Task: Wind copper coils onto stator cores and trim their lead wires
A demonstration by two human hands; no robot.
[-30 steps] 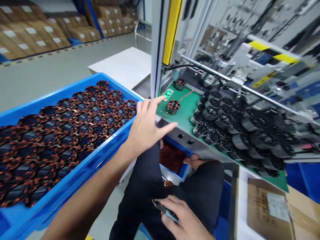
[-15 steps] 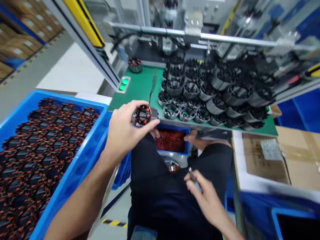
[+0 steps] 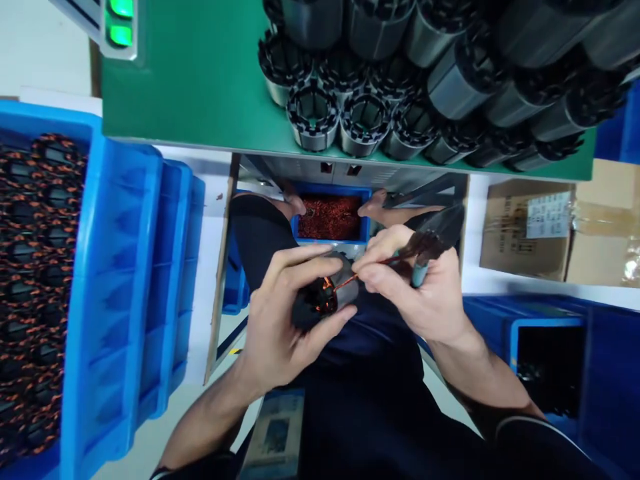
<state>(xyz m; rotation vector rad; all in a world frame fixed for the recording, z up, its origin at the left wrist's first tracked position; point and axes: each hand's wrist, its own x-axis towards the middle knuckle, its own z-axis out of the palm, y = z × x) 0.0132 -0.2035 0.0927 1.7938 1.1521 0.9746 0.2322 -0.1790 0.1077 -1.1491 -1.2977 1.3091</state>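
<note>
My left hand [image 3: 293, 303] is wrapped round a wound motor stator [image 3: 347, 293], a grey cylinder with a black slotted end and orange-copper windings, held over my lap. From that end a copper wire [image 3: 346, 283] runs to the right. My right hand [image 3: 420, 293] pinches this wire between thumb and fingertips, close beside the stator. A tool with a teal handle [image 3: 420, 273] is tucked in the same hand; its working end is hidden. Blurred dark strands [image 3: 425, 245] trail over the right fingers, perhaps the wire's loose end.
Several bare stators [image 3: 365, 123] are stacked on the green bench [image 3: 190, 80]. A blue bin of copper scraps [image 3: 333, 241] lies between the feet. To the left, a blue crate [image 3: 83, 300] holds wound stators. A cardboard box [image 3: 525, 233] and blue bins [image 3: 515, 340] are on the right.
The wound stator has come down from the bench edge to above my lap in my left hand. My right hand has risen to it and taken hold of its wire. The view has tilted downward.
</note>
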